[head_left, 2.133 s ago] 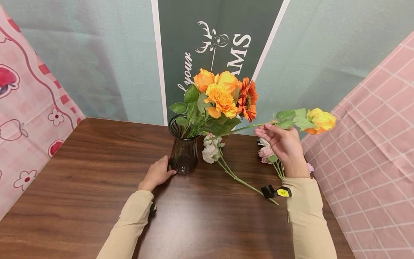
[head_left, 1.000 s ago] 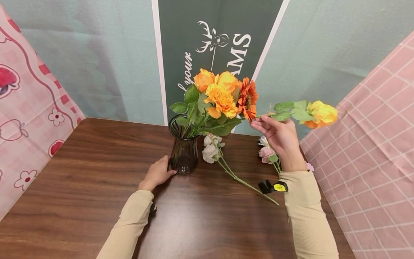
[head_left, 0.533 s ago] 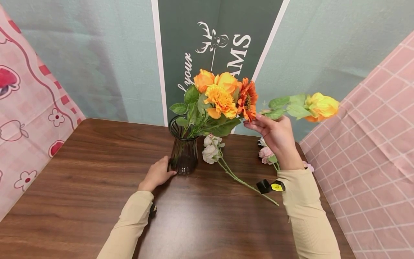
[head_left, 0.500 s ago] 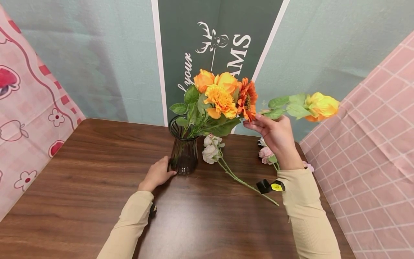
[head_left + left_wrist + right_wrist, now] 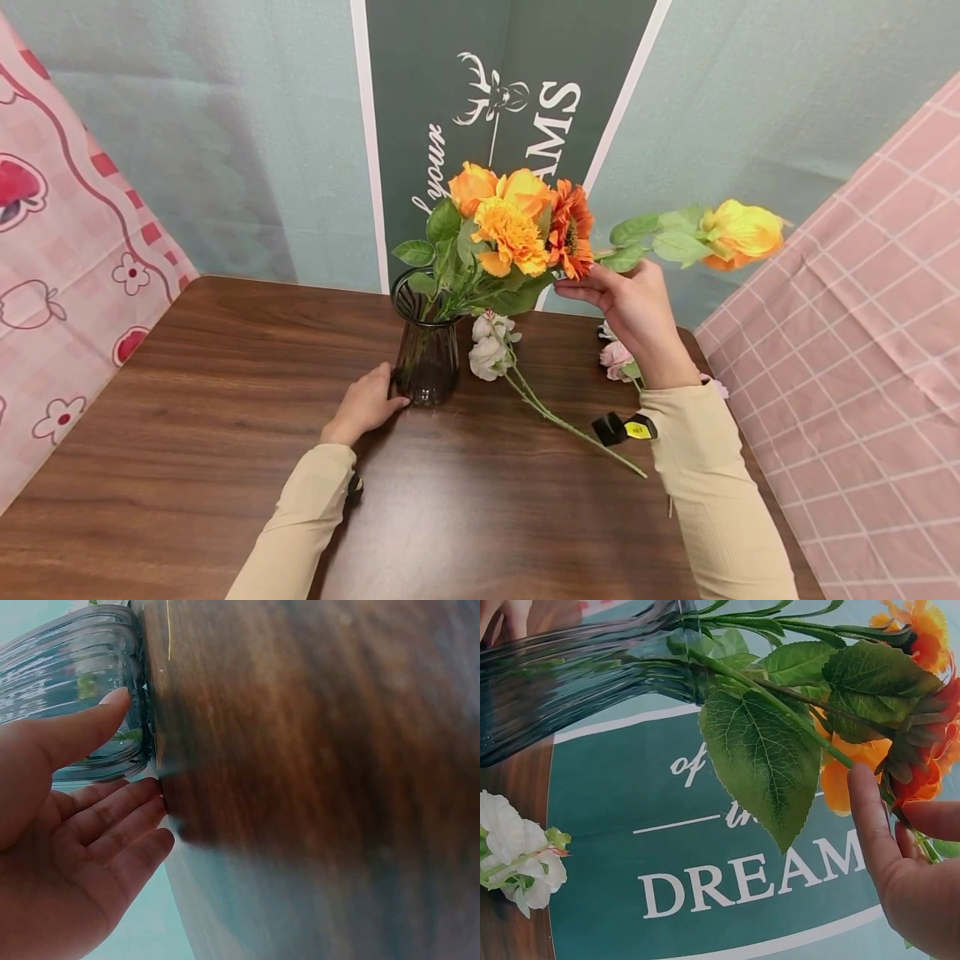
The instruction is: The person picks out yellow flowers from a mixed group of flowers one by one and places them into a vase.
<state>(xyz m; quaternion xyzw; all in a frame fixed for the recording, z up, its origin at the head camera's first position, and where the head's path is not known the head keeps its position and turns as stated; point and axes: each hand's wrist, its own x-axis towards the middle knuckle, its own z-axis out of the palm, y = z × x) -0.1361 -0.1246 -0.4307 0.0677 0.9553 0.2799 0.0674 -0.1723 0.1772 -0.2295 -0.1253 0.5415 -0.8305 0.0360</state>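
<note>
A dark clear glass vase stands upright on the table, holding orange flowers with green leaves. My left hand holds the vase low down, its thumb along the glass and the other fingers round the far side, fingertips at the tabletop. My right hand pinches the stem of a yellow rose, whose bloom points right. In the right wrist view its green stem runs from the fingertips into the vase mouth. An orange-red sunflower hangs right beside those fingertips.
A white flower stem lies on the wooden table right of the vase. Behind my right wrist lie pink flowers. Cloth hangings stand along the back and both sides, the pink grid one close on the right.
My right hand has moved left toward the vase with the yellow rose, and its bloom has risen. My left hand and the vase have stayed put.
</note>
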